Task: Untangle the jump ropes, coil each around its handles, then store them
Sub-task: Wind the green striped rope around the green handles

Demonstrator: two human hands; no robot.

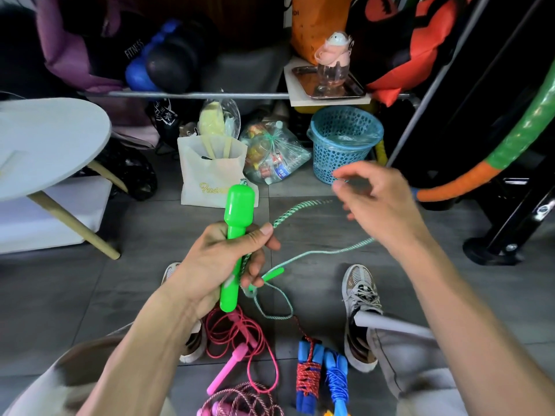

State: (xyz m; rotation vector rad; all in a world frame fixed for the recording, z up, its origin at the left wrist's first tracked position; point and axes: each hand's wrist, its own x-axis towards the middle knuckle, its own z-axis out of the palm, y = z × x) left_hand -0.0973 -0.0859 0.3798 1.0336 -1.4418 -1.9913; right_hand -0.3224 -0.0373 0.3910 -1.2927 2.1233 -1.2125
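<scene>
Left hand [223, 259] grips the green handles [235, 235] upright above the floor, thumb pinning the green rope [303, 207] against them. Rope runs up to the right hand [380, 202], blurred; fingers loosely curled, grasp cannot be told. Pink rope [240, 334] and two coiled blue-handled ropes [321, 373] lie on the floor between the shoes.

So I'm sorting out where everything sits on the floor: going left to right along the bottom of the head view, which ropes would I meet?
Pink rope with pink handles → blue-handled rope wound in red cord → blue rope coiled on blue handles.
</scene>
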